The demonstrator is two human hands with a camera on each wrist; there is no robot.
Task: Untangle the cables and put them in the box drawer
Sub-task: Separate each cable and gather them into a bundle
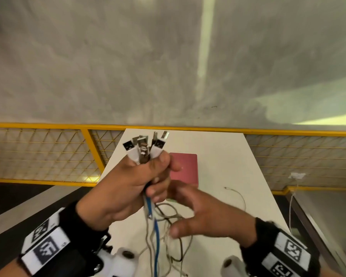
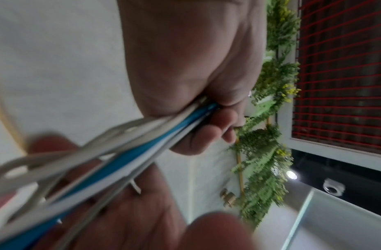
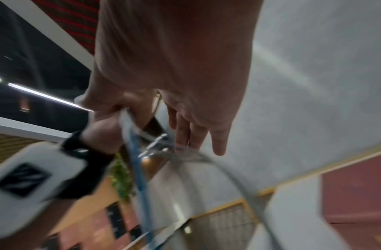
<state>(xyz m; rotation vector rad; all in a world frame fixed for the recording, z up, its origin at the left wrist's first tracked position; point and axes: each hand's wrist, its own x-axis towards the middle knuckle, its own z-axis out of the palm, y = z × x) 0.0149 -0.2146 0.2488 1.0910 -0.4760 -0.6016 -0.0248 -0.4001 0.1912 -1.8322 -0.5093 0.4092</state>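
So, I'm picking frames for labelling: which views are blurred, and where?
Head view: plugs sharp, right hand slightly smeared. Left wrist view: cables blurred up close. Right wrist view: blurred throughout, the blue cable streaked.

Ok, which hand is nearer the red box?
Right. The right hand reaches open just in front of the red box; the left hand grips the cable bundle beside it.
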